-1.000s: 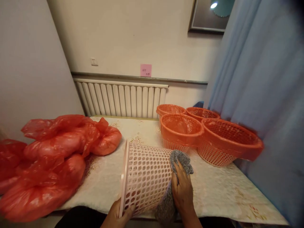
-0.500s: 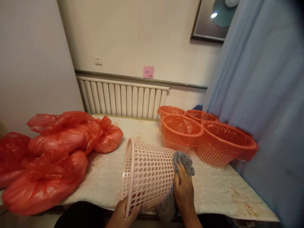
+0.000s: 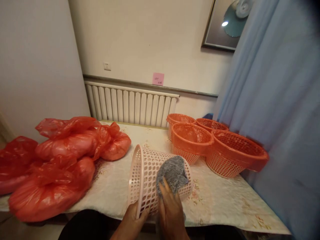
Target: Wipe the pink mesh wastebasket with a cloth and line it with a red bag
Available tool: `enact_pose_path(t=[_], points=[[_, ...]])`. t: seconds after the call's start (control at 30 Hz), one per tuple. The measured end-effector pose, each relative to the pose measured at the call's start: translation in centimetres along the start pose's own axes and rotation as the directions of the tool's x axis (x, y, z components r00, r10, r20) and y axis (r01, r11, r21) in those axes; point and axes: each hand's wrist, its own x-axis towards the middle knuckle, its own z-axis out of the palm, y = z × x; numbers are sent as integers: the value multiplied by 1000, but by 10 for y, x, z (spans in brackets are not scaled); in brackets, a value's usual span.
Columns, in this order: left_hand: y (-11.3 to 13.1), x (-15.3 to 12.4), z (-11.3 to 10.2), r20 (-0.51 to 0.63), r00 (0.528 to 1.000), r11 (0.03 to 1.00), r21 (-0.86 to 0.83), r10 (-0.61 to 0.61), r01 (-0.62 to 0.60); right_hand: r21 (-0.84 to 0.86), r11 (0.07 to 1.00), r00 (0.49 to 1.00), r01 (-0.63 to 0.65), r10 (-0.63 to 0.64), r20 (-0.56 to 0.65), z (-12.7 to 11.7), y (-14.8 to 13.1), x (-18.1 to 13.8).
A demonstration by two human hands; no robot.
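Observation:
A pale pink plastic wastebasket [image 3: 150,173] with a lattice wall lies on its side at the table's front, its mouth facing left. My left hand [image 3: 132,220] grips the lower part of its rim, thumb outside. Over the basket's side, my right hand [image 3: 171,213] presses a grey cloth [image 3: 172,173], fingers bent against it. Part of the cloth hangs below that hand, mostly hidden. The basket's base points right, towards several wastebaskets [image 3: 192,138] lined with red bags.
Several filled, knotted red plastic bags [image 3: 50,190] are heaped on the left of the table [image 3: 110,190], which has a flowered cover. A blue curtain [image 3: 272,100] hangs along the right side. Behind the table are a white radiator [image 3: 132,103] and a wall.
My right hand has slid the cloth left, from near the basket's base to the middle of its side. My left hand keeps its grip on the rim.

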Motion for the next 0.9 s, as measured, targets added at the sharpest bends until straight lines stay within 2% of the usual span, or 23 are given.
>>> enact_pose_path(t=[0.1, 0.23, 0.33, 0.53, 0.73, 0.9], points=[[3, 2, -1, 18, 1000, 999, -30, 18, -17, 59, 980, 982, 188, -190, 20, -3, -24, 12], [4, 3, -4, 19, 1000, 1000, -17, 11, -11, 93, 967, 971, 236, -239, 24, -3, -31, 33], [4, 4, -5, -1, 1000, 1000, 24, 9, -9, 110, 980, 985, 163, -168, 37, -1, -21, 49], [2, 1, -8, -7, 1000, 996, 88, -19, 19, 119, 985, 992, -127, 124, 32, 1, 25, 65], [2, 0, -9, 10, 1000, 994, 102, -28, 27, 105, 953, 954, -284, 292, -73, 0, 90, 47], [2, 0, -10, 28, 1000, 998, 64, -5, 3, 109, 914, 902, -391, 404, -153, 4, 115, 26]])
